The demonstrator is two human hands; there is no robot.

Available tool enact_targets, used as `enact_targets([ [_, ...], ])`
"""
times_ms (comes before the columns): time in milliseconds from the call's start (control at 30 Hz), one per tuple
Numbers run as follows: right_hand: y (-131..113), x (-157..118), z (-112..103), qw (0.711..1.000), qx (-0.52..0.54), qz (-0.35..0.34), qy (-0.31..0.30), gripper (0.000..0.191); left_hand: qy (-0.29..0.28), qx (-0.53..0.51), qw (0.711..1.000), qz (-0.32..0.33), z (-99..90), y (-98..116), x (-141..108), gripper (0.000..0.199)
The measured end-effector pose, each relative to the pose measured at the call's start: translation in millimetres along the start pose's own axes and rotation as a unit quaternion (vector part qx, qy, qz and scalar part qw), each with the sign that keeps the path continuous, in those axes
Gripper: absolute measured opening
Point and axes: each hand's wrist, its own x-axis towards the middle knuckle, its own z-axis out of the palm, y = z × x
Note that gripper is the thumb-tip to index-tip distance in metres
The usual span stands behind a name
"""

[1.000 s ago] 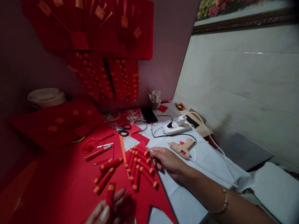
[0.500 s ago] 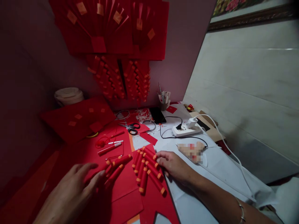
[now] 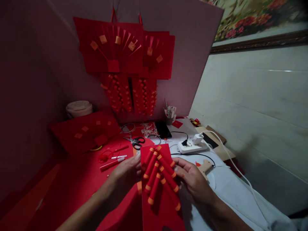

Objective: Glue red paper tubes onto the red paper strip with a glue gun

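A long red card is raised a little above the table, tilted toward me. On its upper part, orange-banded red paper firecrackers sit in two slanting rows that meet in a V-like pattern. My left hand grips the card's left edge, its fingertips partly behind it. At the right edge, my right hand has its thumb in front near the firecrackers and its other fingers curled behind. Scissors with black handles lie beyond the card. A red marker rests left of my left hand.
On the right are a white power strip with cables and a hot glue gun. Behind lie a black phone and a pen cup. Red fan decorations hang on the wall; a white bucket stands left.
My left hand has left the loose firecrackers and moved right to the card's left edge. The card has come up off the table between both hands. The view has tilted upward.
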Motion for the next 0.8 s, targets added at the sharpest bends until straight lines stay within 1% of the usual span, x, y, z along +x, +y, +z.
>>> enact_targets([
  [100,-2.7,4.6,-5.7,0.998,0.037,-0.032,0.039,0.027,-0.067,-0.034,0.997,-0.016,11.4,-0.4,-1.2,0.053],
  [200,-3.3,11.3,-10.3,0.994,0.051,-0.056,0.075,0.026,-0.148,-0.066,0.987,-0.012,18.1,-4.5,0.8,0.063],
  [267,-0.8,15.2,-11.8,0.993,0.042,-0.064,0.087,0.026,-0.186,-0.085,0.979,-0.014,18.0,-11.2,5.2,0.060],
  [300,1.4,16.7,-12.3,0.993,0.035,-0.065,0.090,0.026,-0.188,-0.087,0.978,-0.016,16.7,-15.3,7.8,0.056],
  [400,10.2,19.7,-14.3,0.994,0.005,-0.059,0.093,0.028,-0.155,-0.082,0.984,-0.037,10.3,-27.9,14.9,0.045],
  [467,15.5,19.6,-15.9,0.994,-0.016,-0.054,0.093,0.030,-0.131,-0.087,0.986,-0.047,5.7,-34.2,18.2,0.042],
  [533,18.7,17.7,-16.3,0.993,-0.030,-0.053,0.100,0.034,-0.103,-0.097,0.989,-0.043,1.4,-38.4,20.7,0.041],
  [600,19.6,14.5,-13.8,0.992,-0.052,-0.054,0.104,0.040,-0.072,-0.105,0.991,-0.026,-2.5,-41.3,22.9,0.039],
  [667,19.2,11.2,-7.8,0.992,-0.076,-0.058,0.086,0.046,-0.048,-0.109,0.993,-0.011,-5.8,-44.0,24.9,0.037],
  [733,19.8,9.1,0.0,0.991,-0.100,-0.065,0.064,0.056,-0.034,-0.102,0.994,-0.002,-8.1,-46.9,26.6,0.037],
  [800,22.7,8.5,6.7,0.987,-0.124,-0.071,0.067,0.068,-0.027,-0.089,0.996,0.000,-9.4,-49.8,27.6,0.039],
])
